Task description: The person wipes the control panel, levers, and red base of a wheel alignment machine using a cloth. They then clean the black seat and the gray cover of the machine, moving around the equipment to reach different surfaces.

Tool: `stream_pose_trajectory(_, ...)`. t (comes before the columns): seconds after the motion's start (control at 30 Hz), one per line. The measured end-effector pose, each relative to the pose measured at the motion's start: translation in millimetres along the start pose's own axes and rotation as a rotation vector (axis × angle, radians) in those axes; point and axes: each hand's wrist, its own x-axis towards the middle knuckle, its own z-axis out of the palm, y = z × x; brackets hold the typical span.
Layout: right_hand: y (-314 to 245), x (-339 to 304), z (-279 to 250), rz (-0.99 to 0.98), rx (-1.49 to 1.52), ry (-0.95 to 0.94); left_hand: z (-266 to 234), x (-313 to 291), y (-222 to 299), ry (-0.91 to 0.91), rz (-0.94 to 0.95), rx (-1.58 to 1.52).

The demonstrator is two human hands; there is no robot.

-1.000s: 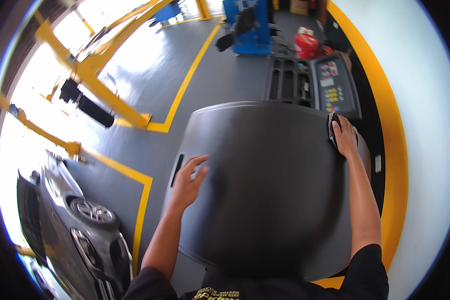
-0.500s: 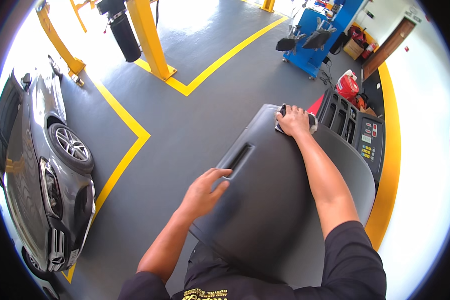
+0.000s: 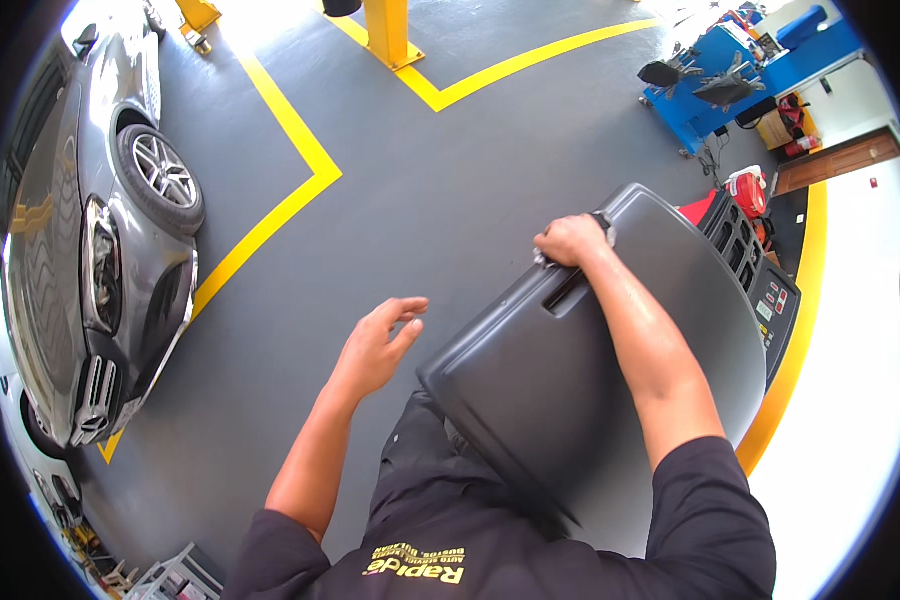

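Note:
A large dark grey plastic hood [image 3: 530, 380] of a wheel balancer stands in front of me, with a slot-shaped handle recess near its far left edge. My right hand [image 3: 573, 240] is closed on a crumpled cloth [image 3: 607, 228], pressing it against the hood's edge just beyond that recess. Only bits of the cloth show around the fingers. Off the hood's left side, my left hand [image 3: 375, 345] hangs in the air, fingers apart and holding nothing.
The balancer's control panel [image 3: 773, 305] and tool tray [image 3: 738, 245] sit behind the hood. Against the right wall runs a yellow band. At left stands a grey car [image 3: 110, 250]. A yellow lift post [image 3: 390, 35] and a blue machine [image 3: 710, 85] are farther off.
My right hand has slid the cloth along the hood from the far top corner to the left edge by the recess. My left hand has come away from the recess. The view has shifted.

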Motion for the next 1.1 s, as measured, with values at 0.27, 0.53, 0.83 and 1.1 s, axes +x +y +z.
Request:
stream_pose_trajectory(0.27, -141.4, -115.1, 31.5, -0.323, -0.001, 0.080, 20.6, 16.7, 29.6, -0.101, 0.099, -0.063)
stream_pose_trajectory(0.53, -189.4, -268.5, 107.0, -0.252, 0.187, 0.495, 53.9, 46.7, -47.0, -0.472, -0.280, 0.091)
stream_pose_trajectory(0.83, -166.8, -470.2, 54.0, 0.170, 0.460, 0.722, -2.0, -9.7, 70.9, -0.554, -0.135, 0.034)
stream_pose_trajectory(1.1, -175.5, -657.3, 63.5, 0.781, 0.384, 1.340, -4.4, -105.5, 221.2, -0.735, 0.645, 0.215)
